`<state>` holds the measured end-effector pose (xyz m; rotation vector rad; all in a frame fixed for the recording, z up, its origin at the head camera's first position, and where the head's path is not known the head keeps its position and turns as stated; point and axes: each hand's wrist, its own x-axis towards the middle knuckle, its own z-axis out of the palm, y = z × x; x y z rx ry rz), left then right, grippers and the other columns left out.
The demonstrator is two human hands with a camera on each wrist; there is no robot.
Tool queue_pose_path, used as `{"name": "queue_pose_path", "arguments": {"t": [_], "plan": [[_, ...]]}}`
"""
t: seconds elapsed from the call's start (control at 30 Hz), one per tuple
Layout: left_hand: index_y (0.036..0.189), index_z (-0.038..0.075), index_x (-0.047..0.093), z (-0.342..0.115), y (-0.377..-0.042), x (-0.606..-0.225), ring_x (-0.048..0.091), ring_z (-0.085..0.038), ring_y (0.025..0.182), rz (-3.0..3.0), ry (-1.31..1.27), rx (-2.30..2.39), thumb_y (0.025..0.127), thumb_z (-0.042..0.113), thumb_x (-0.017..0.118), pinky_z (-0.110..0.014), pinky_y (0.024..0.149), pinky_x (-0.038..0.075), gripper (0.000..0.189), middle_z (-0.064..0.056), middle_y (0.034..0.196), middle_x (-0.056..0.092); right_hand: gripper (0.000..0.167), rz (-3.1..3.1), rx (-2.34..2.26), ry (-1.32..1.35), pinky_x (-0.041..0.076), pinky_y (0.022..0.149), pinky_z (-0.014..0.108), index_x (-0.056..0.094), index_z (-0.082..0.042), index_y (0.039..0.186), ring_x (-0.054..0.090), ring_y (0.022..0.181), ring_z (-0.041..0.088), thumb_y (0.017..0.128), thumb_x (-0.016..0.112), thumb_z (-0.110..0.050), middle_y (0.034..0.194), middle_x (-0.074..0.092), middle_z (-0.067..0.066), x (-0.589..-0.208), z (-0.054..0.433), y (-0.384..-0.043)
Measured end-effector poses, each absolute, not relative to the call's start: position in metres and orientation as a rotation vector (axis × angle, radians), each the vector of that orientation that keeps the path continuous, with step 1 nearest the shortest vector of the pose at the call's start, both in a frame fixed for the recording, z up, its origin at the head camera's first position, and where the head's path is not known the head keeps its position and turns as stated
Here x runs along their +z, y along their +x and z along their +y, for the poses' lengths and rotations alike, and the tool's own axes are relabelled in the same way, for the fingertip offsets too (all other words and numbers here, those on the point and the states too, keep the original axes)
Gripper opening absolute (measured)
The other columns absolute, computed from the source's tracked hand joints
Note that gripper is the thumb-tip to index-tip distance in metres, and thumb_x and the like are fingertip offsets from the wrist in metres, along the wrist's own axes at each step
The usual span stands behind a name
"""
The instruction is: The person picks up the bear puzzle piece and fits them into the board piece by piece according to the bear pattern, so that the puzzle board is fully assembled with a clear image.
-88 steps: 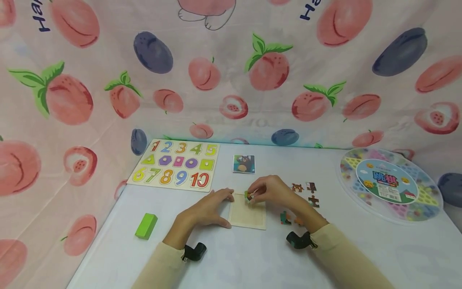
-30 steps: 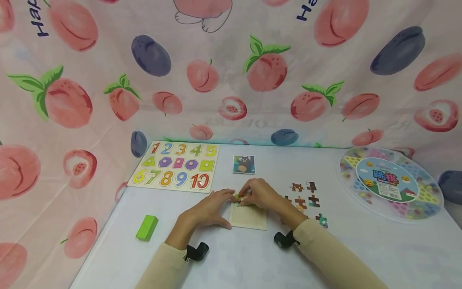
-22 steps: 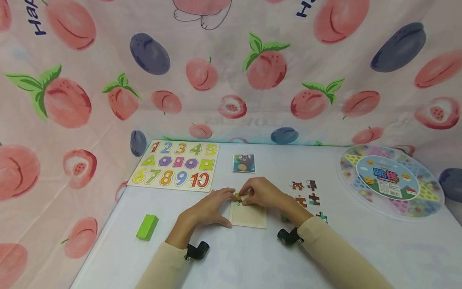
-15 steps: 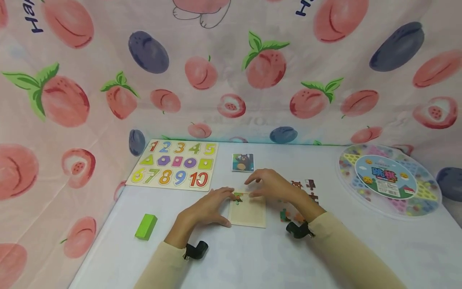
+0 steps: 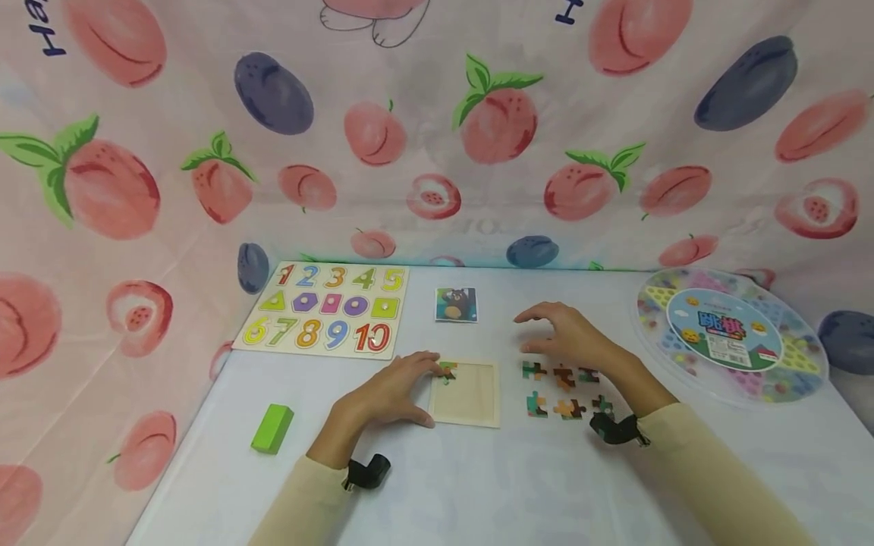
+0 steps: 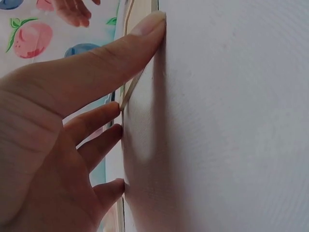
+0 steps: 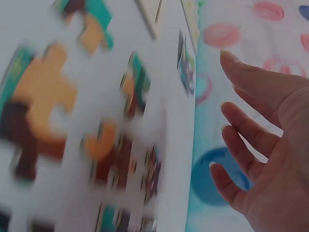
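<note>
A shallow square wooden puzzle tray [image 5: 471, 402] lies mid-table, a green-and-brown jigsaw piece [image 5: 448, 371] in its upper left corner. My left hand [image 5: 389, 393] rests at the tray's left side, thumb and fingers spread; the left wrist view shows its thumb [image 6: 111, 60] by the wooden edge. Hovering over the far end of the loose jigsaw pieces [image 5: 536, 406], my right hand [image 5: 576, 337] has parted, relaxed fingers and holds nothing. In the right wrist view, those loose pieces [image 7: 43, 96] lie blurred beside the hand [image 7: 270, 130]. The hand and forearm cover some of them.
Behind the tray lies a bear picture card [image 5: 456, 305]. A number-and-shape board [image 5: 321, 311] is at back left, with a green block [image 5: 272, 429] nearer. At the right sits a round, clear-lidded game box [image 5: 730, 334]. A fruit-print cloth [image 5: 437, 136] hangs behind the table.
The right hand brought a jigsaw piece to the tray's upper left corner, let go of it, and moved right over the loose pieces. The left hand stayed by the tray.
</note>
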<state>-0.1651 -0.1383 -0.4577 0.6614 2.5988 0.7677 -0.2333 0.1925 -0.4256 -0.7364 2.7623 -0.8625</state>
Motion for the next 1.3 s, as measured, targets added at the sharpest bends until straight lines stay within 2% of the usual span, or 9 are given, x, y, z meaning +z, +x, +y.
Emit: {"name": "queue_pose_path", "arguments": {"t": [0.37, 0.83, 0.97, 1.1, 1.3], "plan": [[0.142, 0.021, 0.059, -0.137, -0.169, -0.453, 0.032, -0.024, 0.157, 2.603, 0.634, 0.75, 0.074, 0.027, 0.092, -0.053, 0.134, 0.016, 0.076, -0.002, 0.164, 0.04, 0.043, 2.807, -0.834, -0.63, 0.051, 0.104, 0.064, 0.067, -0.006, 0.129, 0.056, 0.13, 0.045, 0.089, 0.078, -0.019, 0.136, 0.065, 0.02, -0.434, 0.242, -0.237], [0.141, 0.022, 0.06, -0.138, -0.169, -0.454, 0.031, -0.025, 0.157, 2.597, 0.637, 0.781, 0.074, 0.027, 0.092, -0.053, 0.134, 0.015, 0.074, -0.002, 0.164, 0.04, 0.037, 2.807, -0.807, -0.612, 0.052, 0.102, 0.06, 0.072, -0.009, 0.118, 0.062, 0.12, 0.04, 0.086, 0.082, -0.024, 0.124, 0.072, 0.018, -0.456, 0.252, -0.244], [0.141, 0.02, 0.059, -0.138, -0.169, -0.455, 0.032, -0.026, 0.157, 2.595, 0.646, 0.785, 0.074, 0.025, 0.092, -0.055, 0.133, 0.015, 0.075, -0.003, 0.164, 0.04, 0.032, 2.811, -0.821, -0.629, 0.056, 0.089, 0.048, 0.074, -0.01, 0.115, 0.065, 0.107, 0.033, 0.086, 0.082, -0.02, 0.116, 0.074, 0.014, -0.459, 0.253, -0.245], [0.141, 0.019, 0.059, -0.138, -0.167, -0.457, 0.032, -0.027, 0.157, 2.596, 0.648, 0.786, 0.074, 0.024, 0.092, -0.055, 0.133, 0.015, 0.075, -0.005, 0.164, 0.04, 0.028, 2.8, -0.836, -0.661, 0.051, 0.074, 0.033, 0.075, -0.01, 0.111, 0.064, 0.091, 0.021, 0.085, 0.082, -0.017, 0.107, 0.076, 0.01, -0.463, 0.253, -0.245], [0.14, 0.019, 0.059, -0.138, -0.165, -0.458, 0.032, -0.026, 0.157, 2.595, 0.641, 0.778, 0.074, 0.024, 0.092, -0.055, 0.133, 0.016, 0.074, -0.005, 0.165, 0.039, 0.023, 2.794, -0.83, -0.628, 0.049, 0.072, 0.031, 0.076, -0.012, 0.109, 0.062, 0.088, 0.018, 0.086, 0.081, -0.016, 0.105, 0.077, 0.008, -0.466, 0.251, -0.244]]}}
